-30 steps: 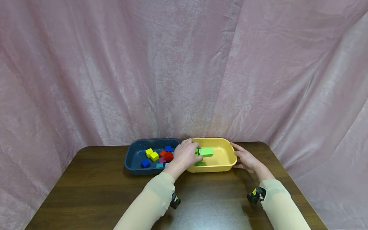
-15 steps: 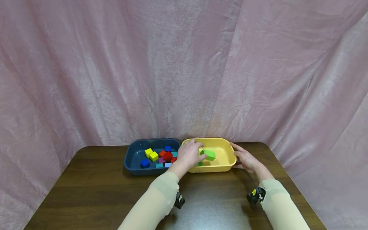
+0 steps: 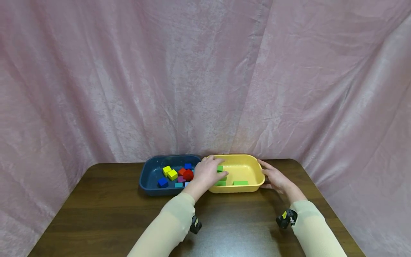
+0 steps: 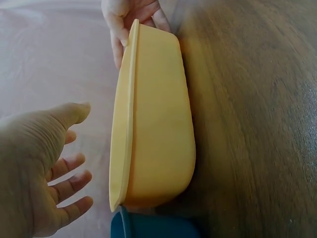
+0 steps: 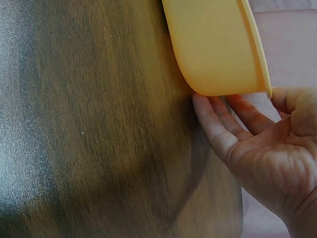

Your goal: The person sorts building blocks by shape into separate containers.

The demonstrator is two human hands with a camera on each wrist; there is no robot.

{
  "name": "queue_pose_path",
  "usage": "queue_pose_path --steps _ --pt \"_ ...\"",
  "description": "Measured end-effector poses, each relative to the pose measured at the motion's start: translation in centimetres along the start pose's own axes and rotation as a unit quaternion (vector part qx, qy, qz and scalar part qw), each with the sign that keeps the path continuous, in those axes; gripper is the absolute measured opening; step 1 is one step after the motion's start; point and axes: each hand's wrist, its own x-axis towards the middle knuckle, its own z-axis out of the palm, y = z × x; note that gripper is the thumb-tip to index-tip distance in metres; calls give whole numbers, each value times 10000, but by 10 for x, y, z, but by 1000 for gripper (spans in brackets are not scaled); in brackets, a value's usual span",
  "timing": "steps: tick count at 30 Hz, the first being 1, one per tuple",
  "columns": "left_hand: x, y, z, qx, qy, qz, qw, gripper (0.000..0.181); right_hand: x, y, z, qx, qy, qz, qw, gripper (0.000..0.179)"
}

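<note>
My left hand [image 3: 207, 172] hovers over the left end of a yellow plastic bin [image 3: 245, 156]. Its fingers are spread and hold nothing, as the left wrist view shows. One light green block [image 3: 240, 183] lies by the bin's front wall. More green blocks [image 3: 221, 183] are at the left end, partly covered by my left hand. My right hand [image 3: 277, 178] touches the bin's right end from outside. In the right wrist view its extended fingertips rest against the end wall and the thumb meets the rim. The bin's inside is hidden in both wrist views.
A dark blue bin [image 3: 144, 175] stands against the yellow bin's left side. Inside it are yellow blocks [image 3: 172, 174], blue blocks [image 3: 162, 182], a red block [image 3: 188, 175] and several others. Behind the brown wooden table [image 3: 112, 214] hangs a pink curtain [image 3: 205, 78].
The light green block at my left fingers has been let go and now lies by the yellow bin's front wall. My left hand has drawn back slightly leftward; my right hand stayed put.
</note>
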Motion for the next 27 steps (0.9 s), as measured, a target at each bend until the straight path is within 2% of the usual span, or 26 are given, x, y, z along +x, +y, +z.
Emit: queue_pose_path --steps 8,15,27 --pt "-10 -7 -12 -63 232 183 9995 54 -1 0 1 -25 -10 -22 10000 59" --pt "-22 -10 -24 -441 400 386 9975 55 -2 1 1 -74 30 -36 10000 60" --pt "-58 -13 -45 -798 807 595 9918 56 -2 1 3 -192 179 -102 9996 60"
